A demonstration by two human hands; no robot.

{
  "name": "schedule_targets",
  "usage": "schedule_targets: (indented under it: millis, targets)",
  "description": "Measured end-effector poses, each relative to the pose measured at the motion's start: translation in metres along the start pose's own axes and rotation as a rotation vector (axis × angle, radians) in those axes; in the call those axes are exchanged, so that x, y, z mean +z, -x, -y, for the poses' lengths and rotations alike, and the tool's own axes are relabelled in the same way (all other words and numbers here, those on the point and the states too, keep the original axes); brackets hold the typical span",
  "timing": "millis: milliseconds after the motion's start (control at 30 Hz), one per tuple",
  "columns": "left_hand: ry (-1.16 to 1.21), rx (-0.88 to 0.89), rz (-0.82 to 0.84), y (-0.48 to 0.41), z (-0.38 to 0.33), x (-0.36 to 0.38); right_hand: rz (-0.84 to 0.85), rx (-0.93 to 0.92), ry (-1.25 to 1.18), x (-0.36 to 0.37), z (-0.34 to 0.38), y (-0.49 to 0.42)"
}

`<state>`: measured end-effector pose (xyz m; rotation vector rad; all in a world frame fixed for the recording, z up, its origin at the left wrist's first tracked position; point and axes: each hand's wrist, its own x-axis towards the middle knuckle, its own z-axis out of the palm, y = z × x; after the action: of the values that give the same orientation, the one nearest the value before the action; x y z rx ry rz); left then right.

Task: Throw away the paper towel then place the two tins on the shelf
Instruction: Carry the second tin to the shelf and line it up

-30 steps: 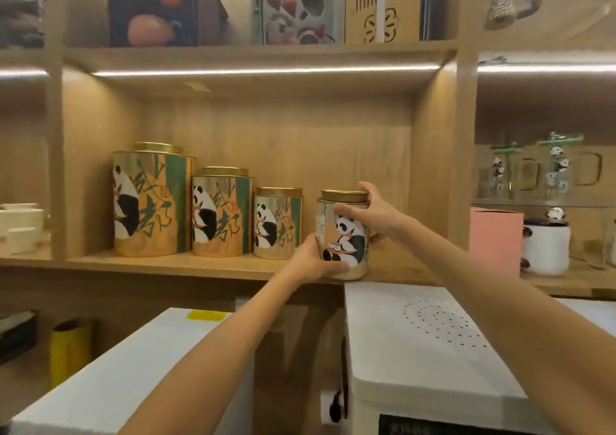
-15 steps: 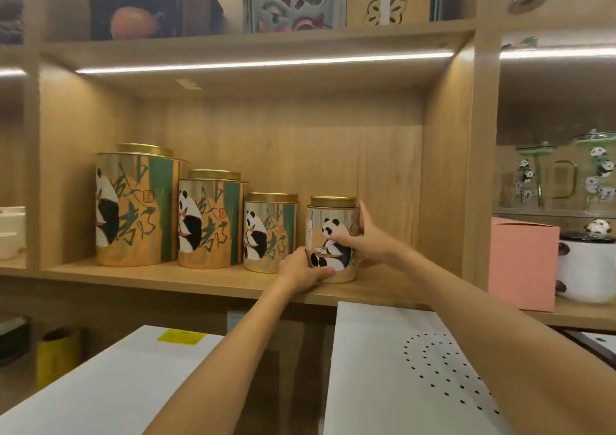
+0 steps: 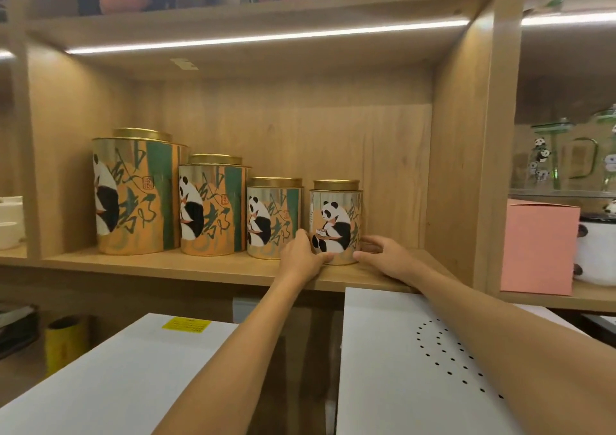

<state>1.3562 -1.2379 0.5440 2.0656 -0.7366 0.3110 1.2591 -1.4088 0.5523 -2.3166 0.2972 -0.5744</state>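
Four gold-lidded panda tins stand in a row on the wooden shelf (image 3: 200, 268), from the largest tin (image 3: 133, 194) on the left to the smallest tin (image 3: 336, 214) on the right. The smallest stands upright on the board, just right of the third tin (image 3: 273, 217). My left hand (image 3: 301, 258) curls around its lower left side. At its lower right, my right hand (image 3: 383, 256) lies on the shelf with fingers apart, fingertips at the tin's base. No paper towel is in view.
Two white boxes (image 3: 133, 368) (image 3: 416, 351) sit below the shelf under my arms. A pink box (image 3: 538, 247) and a white panda mug (image 3: 596, 254) fill the bay to the right, with glass mugs (image 3: 560, 157) above. White cups (image 3: 11, 221) are at far left.
The smallest tin went from held at the shelf's front edge to standing on the board beside the third tin. Both hands slid down to its base, and the right hand loosened.
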Motion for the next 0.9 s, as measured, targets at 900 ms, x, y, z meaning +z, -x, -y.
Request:
schedule_targets:
  millis: [900]
  targets:
    - [-0.297,-0.045,0.176,0.002,-0.009,0.009,0.072,0.057,0.028,-0.007,-0.004,0.001]
